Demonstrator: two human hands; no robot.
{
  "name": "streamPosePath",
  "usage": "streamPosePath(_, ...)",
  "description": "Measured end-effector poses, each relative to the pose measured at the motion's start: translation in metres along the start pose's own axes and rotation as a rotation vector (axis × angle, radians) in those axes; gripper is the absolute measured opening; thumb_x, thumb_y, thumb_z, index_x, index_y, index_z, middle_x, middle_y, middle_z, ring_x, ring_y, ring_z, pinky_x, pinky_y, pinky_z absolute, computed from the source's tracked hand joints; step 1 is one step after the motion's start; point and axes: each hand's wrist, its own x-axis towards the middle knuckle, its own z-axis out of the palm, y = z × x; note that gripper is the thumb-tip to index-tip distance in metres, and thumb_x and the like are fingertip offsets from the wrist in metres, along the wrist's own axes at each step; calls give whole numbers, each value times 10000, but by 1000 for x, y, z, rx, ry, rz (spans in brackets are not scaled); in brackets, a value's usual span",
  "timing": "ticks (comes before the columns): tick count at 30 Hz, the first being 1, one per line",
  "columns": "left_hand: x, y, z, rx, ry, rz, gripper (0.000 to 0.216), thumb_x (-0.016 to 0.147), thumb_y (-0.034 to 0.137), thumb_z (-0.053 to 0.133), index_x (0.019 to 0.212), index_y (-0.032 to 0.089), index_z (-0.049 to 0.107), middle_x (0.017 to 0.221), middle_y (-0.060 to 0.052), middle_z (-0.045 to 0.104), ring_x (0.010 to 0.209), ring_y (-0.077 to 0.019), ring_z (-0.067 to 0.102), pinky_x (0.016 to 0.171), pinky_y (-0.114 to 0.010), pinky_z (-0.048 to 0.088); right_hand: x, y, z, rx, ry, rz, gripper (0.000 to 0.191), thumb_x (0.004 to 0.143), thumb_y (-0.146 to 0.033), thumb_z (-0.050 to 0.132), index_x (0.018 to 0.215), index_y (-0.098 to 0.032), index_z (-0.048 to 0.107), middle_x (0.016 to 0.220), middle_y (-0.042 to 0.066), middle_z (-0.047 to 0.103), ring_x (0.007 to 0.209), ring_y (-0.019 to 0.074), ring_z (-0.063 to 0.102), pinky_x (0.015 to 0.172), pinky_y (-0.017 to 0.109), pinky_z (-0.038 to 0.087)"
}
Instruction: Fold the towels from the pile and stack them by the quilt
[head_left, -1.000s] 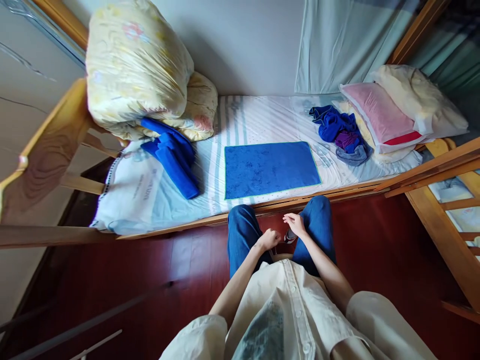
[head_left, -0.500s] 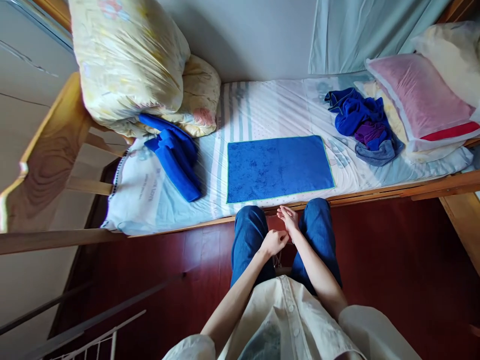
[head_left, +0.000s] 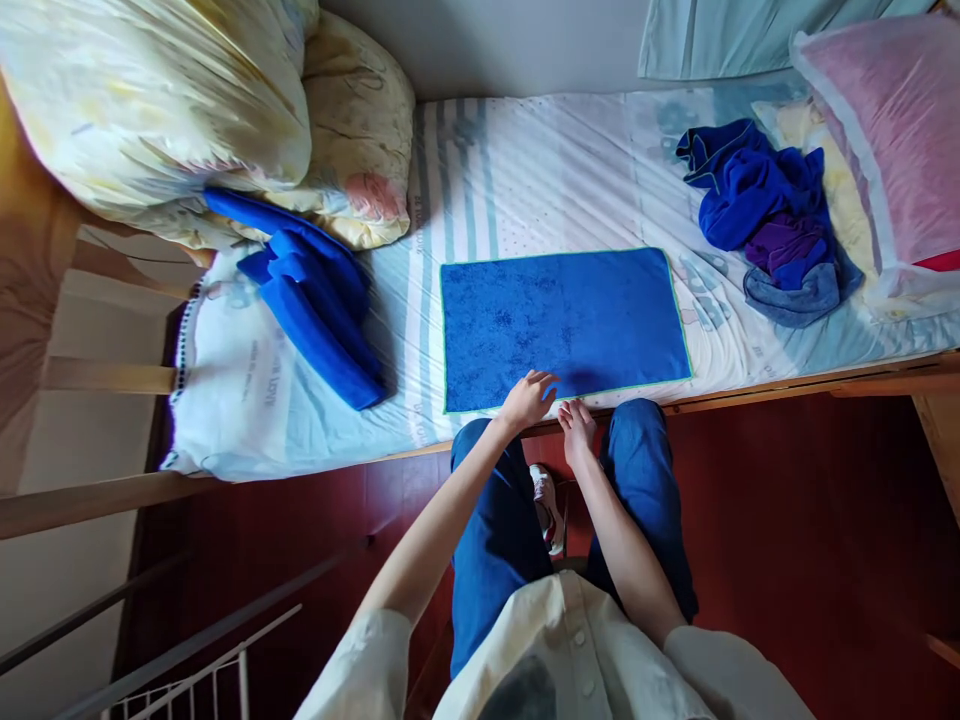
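A blue towel with a thin green edge lies spread flat on the bed, in front of my knees. My left hand reaches over the towel's near edge with loosely bent fingers and holds nothing; whether it touches the cloth I cannot tell. Just to its right, my right hand hovers between my knees by the bed's edge, fingers slightly curled and nothing seen in them. Further left lies a folded blue cloth. On the right sits a crumpled heap of blue, purple and grey-blue cloths.
A yellowish floral quilt is piled at the bed's left end, beside wooden rails. A pink pillow in a clear cover rests at the right. The wooden bed edge runs before my knees. White metal bars stand lower left.
My hands, close together over my lap before, have moved forward and apart. The left one now extends over the towel's near edge. The view has come nearer the bed.
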Motion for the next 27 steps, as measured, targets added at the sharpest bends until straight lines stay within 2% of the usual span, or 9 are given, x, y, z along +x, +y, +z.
streamPosePath(4, 55, -22, -15, 102, -33, 13, 449, 1015, 219, 471, 1426, 180, 649, 1539, -133, 609, 1435, -293, 534, 1202, -473, 481, 6, 3, 1, 18, 84, 46, 358, 852, -419, 777, 1113, -179, 728, 1070, 116, 794, 960, 190, 766, 936, 345, 627)
streamPosePath(10, 144, -44, -32, 212, -50, 7, 524, 983, 210, 496, 1498, 187, 590, 1677, -131, 457, 1560, -331, 395, 1229, -529, 451, 7, 10, 3, 78, 165, 104, 325, 862, -417, 761, 1095, -192, 738, 1139, 136, 802, 929, 177, 764, 897, 326, 633)
streamPosePath(14, 199, -54, -44, 240, -14, -6, 524, 974, 213, 494, 1488, 219, 592, 1667, -114, 473, 1526, -339, 423, 1208, -540, 465, 5, 15, 2, 85, 172, 116, 364, 845, -465, 778, 1109, -216, 746, 1221, 135, 798, 828, 156, 736, 852, 319, 634)
streamPosePath(18, 245, -59, -57, 247, 31, -65, 494, 981, 214, 475, 1458, 200, 599, 1672, -137, 456, 1470, -362, 466, 1179, -573, 477, 2, 17, 2, 101, 196, 150, 369, 831, -496, 797, 1091, -237, 763, 1287, 124, 782, 804, 157, 717, 818, 320, 627)
streamPosePath(20, 267, -64, -63, 236, 57, -95, 469, 985, 216, 471, 1434, 191, 605, 1611, -147, 521, 1446, -365, 486, 1172, -574, 476, -1, 16, 3, 106, 206, 172, 360, 841, -500, 790, 1104, -256, 764, 1316, 106, 772, 822, 161, 717, 811, 319, 621)
streamPosePath(23, 295, -73, -70, 191, 102, -158, 425, 1007, 235, 470, 1407, 182, 606, 1425, -155, 646, 1400, -350, 532, 1164, -539, 482, -6, 13, 6, 96, 194, 201, 371, 868, -510, 769, 1165, -287, 756, 1370, 76, 749, 844, 160, 717, 795, 306, 606)
streamPosePath(27, 321, -83, -74, 133, 154, -233, 373, 1034, 316, 527, 1373, 197, 629, 1401, -163, 624, 1377, -360, 569, 1165, -523, 482, -11, 7, 10, 126, 192, 237, 380, 879, -487, 766, 1200, -285, 749, 1415, 67, 723, 744, 121, 666, 765, 274, 582)
